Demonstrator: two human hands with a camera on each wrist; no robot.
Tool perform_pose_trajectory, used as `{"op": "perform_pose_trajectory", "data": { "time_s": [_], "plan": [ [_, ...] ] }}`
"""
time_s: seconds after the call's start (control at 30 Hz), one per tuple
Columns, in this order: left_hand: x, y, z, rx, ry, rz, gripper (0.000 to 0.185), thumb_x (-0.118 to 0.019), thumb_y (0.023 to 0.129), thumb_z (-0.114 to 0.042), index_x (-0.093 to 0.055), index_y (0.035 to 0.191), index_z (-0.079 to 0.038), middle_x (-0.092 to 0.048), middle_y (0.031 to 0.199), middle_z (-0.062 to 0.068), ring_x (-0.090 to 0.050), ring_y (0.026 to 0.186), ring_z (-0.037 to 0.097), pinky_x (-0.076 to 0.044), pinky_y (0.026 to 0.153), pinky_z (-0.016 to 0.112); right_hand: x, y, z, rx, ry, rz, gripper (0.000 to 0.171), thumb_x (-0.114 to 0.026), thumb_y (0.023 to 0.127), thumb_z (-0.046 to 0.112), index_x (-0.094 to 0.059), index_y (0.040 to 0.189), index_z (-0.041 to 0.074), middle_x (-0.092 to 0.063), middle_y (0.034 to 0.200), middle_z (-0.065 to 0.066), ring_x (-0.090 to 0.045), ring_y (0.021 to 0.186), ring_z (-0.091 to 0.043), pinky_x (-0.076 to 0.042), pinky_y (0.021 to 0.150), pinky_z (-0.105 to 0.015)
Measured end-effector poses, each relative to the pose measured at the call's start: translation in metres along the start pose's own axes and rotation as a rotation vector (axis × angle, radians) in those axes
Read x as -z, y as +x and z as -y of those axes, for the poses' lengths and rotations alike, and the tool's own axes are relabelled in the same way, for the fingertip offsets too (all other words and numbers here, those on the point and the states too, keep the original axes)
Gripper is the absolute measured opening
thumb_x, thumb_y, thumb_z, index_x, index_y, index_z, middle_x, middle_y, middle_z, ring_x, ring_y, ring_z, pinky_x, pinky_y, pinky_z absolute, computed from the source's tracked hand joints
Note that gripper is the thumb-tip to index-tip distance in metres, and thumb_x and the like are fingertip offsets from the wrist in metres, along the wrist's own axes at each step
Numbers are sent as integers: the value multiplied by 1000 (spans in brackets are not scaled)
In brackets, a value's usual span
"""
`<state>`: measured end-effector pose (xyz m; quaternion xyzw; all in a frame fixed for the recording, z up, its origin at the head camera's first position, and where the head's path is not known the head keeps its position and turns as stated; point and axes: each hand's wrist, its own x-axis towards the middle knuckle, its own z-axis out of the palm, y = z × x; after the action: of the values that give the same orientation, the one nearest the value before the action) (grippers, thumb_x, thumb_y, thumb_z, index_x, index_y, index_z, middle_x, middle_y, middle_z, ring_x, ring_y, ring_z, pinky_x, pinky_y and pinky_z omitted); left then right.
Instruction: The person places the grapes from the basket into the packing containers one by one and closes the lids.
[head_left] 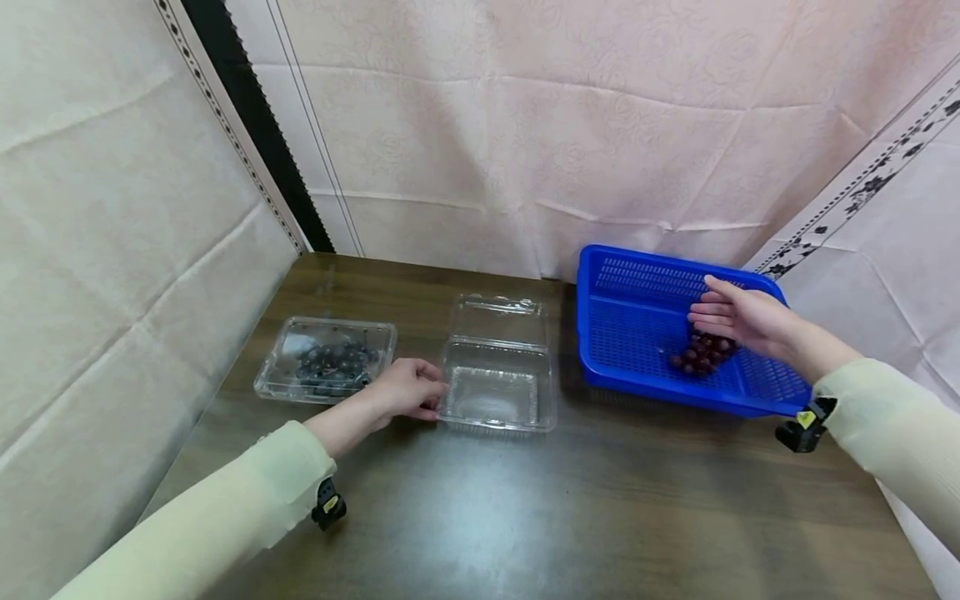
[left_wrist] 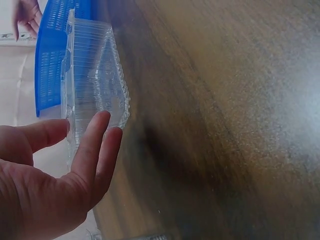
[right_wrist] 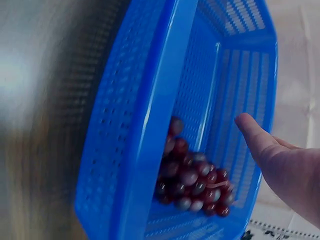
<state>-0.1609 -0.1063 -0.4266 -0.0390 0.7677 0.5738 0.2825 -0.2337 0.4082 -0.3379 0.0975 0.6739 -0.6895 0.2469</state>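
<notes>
A bunch of dark red grapes lies in a blue perforated basket at the table's right. My right hand hovers just above the grapes with fingers straight, holding nothing. An empty clear clamshell box stands open at the middle. My left hand rests against its left rim, fingers touching the plastic and thumb apart from it; whether they grip it I cannot tell.
A closed clear box of dark blueberries sits at the left. The dark wooden table is walled by pale cloth on three sides. A small camera hangs under each wrist.
</notes>
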Motion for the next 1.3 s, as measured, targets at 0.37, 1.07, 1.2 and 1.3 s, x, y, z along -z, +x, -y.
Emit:
{"op": "perform_pose_trajectory", "data": {
  "time_s": [0.37,1.07,1.2,1.3],
  "plan": [
    [-3,-1,2,15,12,-11,41,-65,105,-3,-53,142,12,-65,120,26,-69,99,28,-68,83,37,35,-4,-12,-73,-131,-38,100,-38,112,52,24,159,-10,14,170,-37,-70,94,-3,-57,105,-24],
    [-1,-2,6,6,-2,-4,39,-64,104,-3,-54,140,12,-66,114,23,-69,94,25,-68,80,34,54,-12,-14,-198,-489,-28,103,-23,110,63,26,156,-15,6,163,-51,-46,139,-46,-54,112,-35],
    [-1,-3,6,7,-6,0,40,-64,105,-4,-54,140,11,-66,116,25,-70,96,26,-68,80,34,57,-12,-15,-240,-527,-10,101,-18,110,66,31,155,-10,7,162,-51,-11,155,-61,-42,123,-49],
    [-2,-3,7,8,-11,-1,40,-65,104,-4,-54,140,11,-67,117,25,-70,96,26,-68,80,34,60,-11,-16,-269,-532,-3,102,-17,109,67,34,154,-9,9,162,-51,-7,155,-62,-31,126,-55]
  ]
}}
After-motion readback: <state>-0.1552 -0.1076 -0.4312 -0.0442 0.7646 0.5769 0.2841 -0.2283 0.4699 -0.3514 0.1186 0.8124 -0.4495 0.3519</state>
